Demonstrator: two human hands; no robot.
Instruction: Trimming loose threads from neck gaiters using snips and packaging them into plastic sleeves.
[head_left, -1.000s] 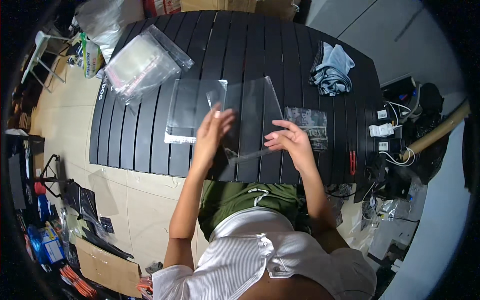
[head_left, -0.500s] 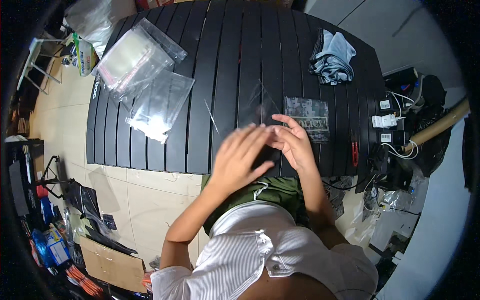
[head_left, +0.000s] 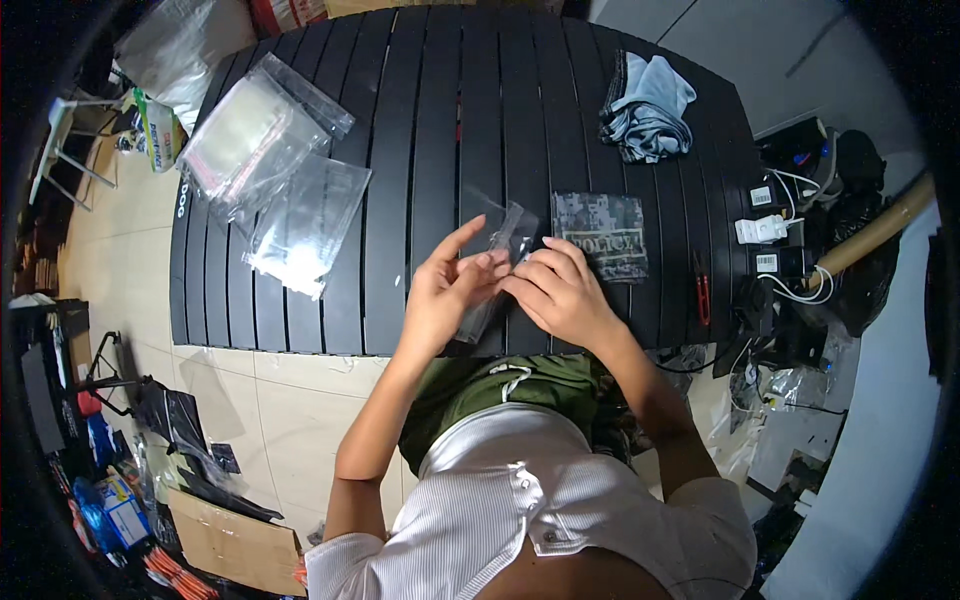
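Near the table's front edge, both hands meet over a clear plastic bag [head_left: 511, 226]. My left hand [head_left: 447, 283] pinches the bag near its middle, with one finger stretched up. Right beside it, the bent fingers of my right hand [head_left: 562, 292] grip the bag's right side. The bag's lower end hangs below the left fingers; the fingertips partly hide its middle. Just beyond my right hand lies a flat, folded camouflage cloth piece [head_left: 590, 215] with a lettered strip across it.
Clear plastic bags [head_left: 310, 220] lie in a pile on the left of the black slatted table [head_left: 420, 130]. A rolled blue denim piece [head_left: 650, 105] sits at the far right. Red-handled snips [head_left: 703, 295] lie near the right edge, beside white plugs and cables [head_left: 762, 230].
The hands, blurred together before, now hold the plastic bag between them. The bag has come nearer and been lifted by the fingers. The whole view has shifted slightly.
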